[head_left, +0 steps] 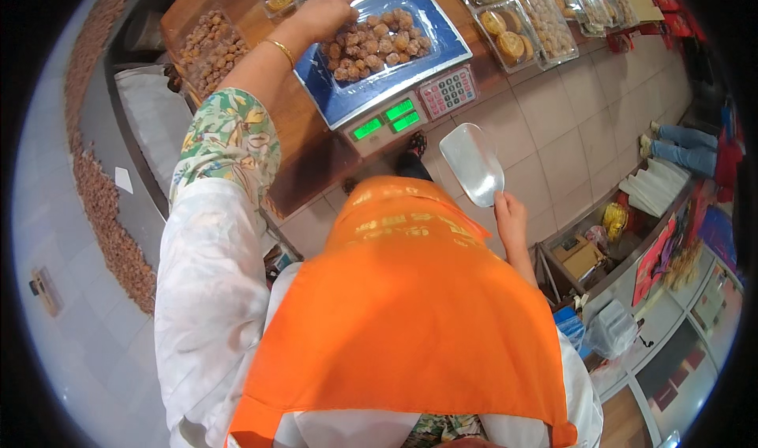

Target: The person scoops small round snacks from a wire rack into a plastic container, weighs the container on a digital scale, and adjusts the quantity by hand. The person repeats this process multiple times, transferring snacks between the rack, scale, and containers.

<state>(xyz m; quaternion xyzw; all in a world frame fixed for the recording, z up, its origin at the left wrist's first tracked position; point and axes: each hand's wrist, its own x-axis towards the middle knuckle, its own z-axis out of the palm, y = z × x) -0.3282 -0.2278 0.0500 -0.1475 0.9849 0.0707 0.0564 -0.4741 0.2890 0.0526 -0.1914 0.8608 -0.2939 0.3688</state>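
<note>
My right hand (511,219) is closed round the handle of a shiny metal scoop (472,164), held out over the tiled floor beside the table with nothing in its pan. At the far left corner of a clear plastic tray (429,31), my left hand (328,15) has its fingers bent together at the rim; the fingertips are partly hidden. Brown, sugar-dusted round sweets or dried fruits (379,45) fill the tray. It rests on the blue platform of a digital scale (450,33), whose green display and keypad face me.
More brown pieces (213,49) lie in a clear box on the wooden table (296,152), left of my forearm. Clear boxes of round yellow pastries (505,37) stand at the far right. A person in jeans (687,148) is off to the right, past a low open cabinet (580,258).
</note>
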